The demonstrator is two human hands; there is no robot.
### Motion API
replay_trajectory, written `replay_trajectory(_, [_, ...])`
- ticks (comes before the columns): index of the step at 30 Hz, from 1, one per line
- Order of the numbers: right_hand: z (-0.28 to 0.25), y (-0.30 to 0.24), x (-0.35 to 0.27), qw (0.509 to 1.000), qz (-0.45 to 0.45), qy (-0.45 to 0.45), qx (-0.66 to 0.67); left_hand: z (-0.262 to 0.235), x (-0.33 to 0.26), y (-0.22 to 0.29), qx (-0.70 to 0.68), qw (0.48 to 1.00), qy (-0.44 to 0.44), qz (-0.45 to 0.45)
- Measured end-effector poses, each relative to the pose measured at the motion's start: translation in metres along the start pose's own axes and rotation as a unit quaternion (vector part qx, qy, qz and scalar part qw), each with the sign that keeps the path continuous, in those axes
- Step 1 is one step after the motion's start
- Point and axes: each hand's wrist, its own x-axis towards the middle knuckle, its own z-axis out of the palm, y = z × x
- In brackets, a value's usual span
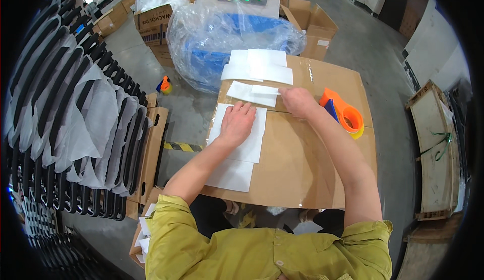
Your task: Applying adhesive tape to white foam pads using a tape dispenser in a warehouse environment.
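Now the left hand (237, 122) lies flat on a white sheet (241, 140), holding nothing, so it stays put, while the right hand (297, 101) pinches a small folded sheet (264, 90).

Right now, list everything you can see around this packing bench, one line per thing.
cardboard box top: one, brown, serves as work surface at centre
white foam sheets: several in overlapping stacks, white, on the near left of the box top
far white sheets: a few, white, at the far edge
small folded sheet: one, white, mid box
tape dispenser: one, orange, right of the sheets
plastic-wrapped blue bin: one, blue under clear film, behind
cardboard cartons: several, brown, at the back
black framed parts in white sleeves: a long row, left
wooden pallets: two or so, right
left hand: flat on the sheets
right hand: pinching the small folded sheet
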Motion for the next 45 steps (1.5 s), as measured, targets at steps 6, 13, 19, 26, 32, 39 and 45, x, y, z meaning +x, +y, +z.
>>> replay_trajectory(6, [-0.011,-0.011,0.005,1.000,0.013,-0.007,0.001,0.002,0.003,0.004,0.004,0.999,0.017,0.048])
replay_trajectory(13, [-0.010,-0.012,0.005,0.999,-0.021,0.036,0.005,0.005,0.009,0.023,0.002,0.996,0.083,0.038])
replay_trajectory(19, [-0.023,-0.023,0.005,0.999,-0.017,0.036,-0.004,0.000,0.006,0.032,-0.012,0.997,-0.046,-0.057])
replay_trajectory(26, [-0.025,-0.032,0.009,0.998,-0.021,0.051,-0.024,-0.007,0.011,0.036,-0.045,0.985,0.136,0.097])
replay_trajectory(32, [-0.023,-0.035,0.015,0.997,-0.019,0.047,-0.051,0.014,0.007,0.025,-0.011,0.999,0.043,-0.005])
replay_trajectory(39, [-0.024,-0.038,0.024,0.994,-0.046,0.072,-0.074,0.023,0.012,0.019,-0.037,0.991,-0.062,-0.110])
replay_trajectory(45, [-0.067,-0.043,0.034,0.983,-0.023,0.156,-0.094,0.021,0.012,0.022,-0.049,0.987,-0.094,-0.121])
